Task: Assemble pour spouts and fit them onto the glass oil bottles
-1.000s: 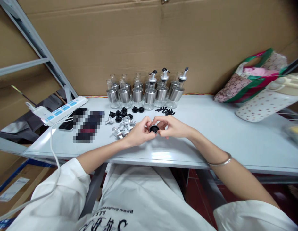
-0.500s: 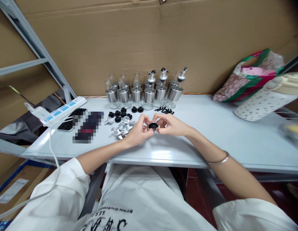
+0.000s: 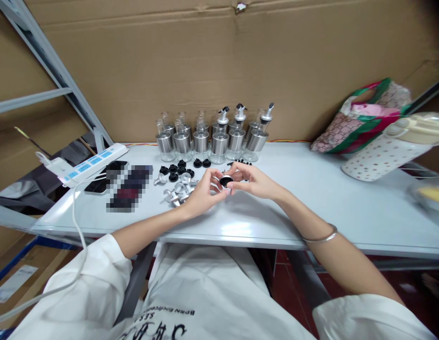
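Between my two hands, above the front half of the table, is a small round black stopper with a silvery rim (image 3: pixel 225 180). My left hand (image 3: pixel 206 191) has its fingers curled round the left side of it. My right hand (image 3: pixel 250 182) pinches it from the right. Just left of my left hand lie several silver spout pieces (image 3: pixel 179 191), and behind those several black stoppers (image 3: pixel 173 171). Small black pieces (image 3: pixel 243 162) lie partly hidden behind my right hand. Several glass bottles with steel bands (image 3: pixel 201 140) stand further back; three have pouring spouts (image 3: pixel 240 112).
On the left of the table (image 3: pixel 311 208) are a white power strip (image 3: pixel 95 163), a phone (image 3: pixel 97 185) and a blurred-out dark item (image 3: pixel 129 189). A patterned bag (image 3: pixel 357 120) and a spotted flask (image 3: pixel 378 156) are at the right, near a bowl (image 3: pixel 430 193).
The fingers of both hands have shifted on the stopper, those of my left hand loosening a little. The stopper is turned slightly and sits a bit higher.
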Tool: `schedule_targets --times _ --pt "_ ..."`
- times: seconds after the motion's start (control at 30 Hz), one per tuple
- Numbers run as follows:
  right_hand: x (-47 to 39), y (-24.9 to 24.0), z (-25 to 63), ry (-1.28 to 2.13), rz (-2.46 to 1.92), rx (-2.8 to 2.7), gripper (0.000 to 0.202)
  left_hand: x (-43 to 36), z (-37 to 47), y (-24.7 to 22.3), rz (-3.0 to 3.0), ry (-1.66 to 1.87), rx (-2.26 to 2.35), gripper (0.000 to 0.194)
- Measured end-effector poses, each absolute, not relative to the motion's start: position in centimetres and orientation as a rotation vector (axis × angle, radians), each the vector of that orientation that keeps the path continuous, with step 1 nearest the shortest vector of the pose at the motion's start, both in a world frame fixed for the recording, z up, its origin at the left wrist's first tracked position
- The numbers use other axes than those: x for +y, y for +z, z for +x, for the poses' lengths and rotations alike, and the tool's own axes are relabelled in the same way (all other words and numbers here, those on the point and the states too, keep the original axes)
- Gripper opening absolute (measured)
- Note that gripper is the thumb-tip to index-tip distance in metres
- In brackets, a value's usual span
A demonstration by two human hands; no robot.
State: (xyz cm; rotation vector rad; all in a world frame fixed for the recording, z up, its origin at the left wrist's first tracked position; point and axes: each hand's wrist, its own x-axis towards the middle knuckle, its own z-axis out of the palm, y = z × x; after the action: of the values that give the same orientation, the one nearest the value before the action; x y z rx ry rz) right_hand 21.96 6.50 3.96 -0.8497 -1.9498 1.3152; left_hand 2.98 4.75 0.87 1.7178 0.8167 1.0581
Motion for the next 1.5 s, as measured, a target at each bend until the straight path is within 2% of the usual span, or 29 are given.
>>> schedule_targets --times 0.13,0.27,0.5,0.6,0.8,1.27,1.5 --pt "6.7 3.7 22.2 1.398 -0.839 -1.937 0.034 5.2 2.7 0.4 1.851 1.04 0.815 0.034" --pt "7.0 3.6 22.5 1.47 -0.835 -1.967 0.03 5.5 2.5 0.0 1.946 1.023 0.798 0.027" --pt "7.0 4.3 22.8 1.32 -0.844 -2.017 0.023 5.2 2.6 0.5 1.899 1.064 0.732 0.026" --pt "7.5 4.7 23.6 1.141 -0.968 -1.98 0.022 5.2 2.5 0.7 1.935 1.078 0.76 0.025" --pt "10.0 4.0 27.3 0.308 -1.447 -2.139 0.01 5.2 2.6 0.5 1.962 1.083 0.818 0.026" --pt "12.3 2.0 29.9 -0.085 -1.583 -2.302 0.024 4.8 2.7 1.1 1.858 1.058 0.774 0.028" --pt "13.3 0.9 28.9 -0.182 -1.498 -2.422 0.028 4.8 2.8 0.7 1.8 1.044 0.796 0.016"
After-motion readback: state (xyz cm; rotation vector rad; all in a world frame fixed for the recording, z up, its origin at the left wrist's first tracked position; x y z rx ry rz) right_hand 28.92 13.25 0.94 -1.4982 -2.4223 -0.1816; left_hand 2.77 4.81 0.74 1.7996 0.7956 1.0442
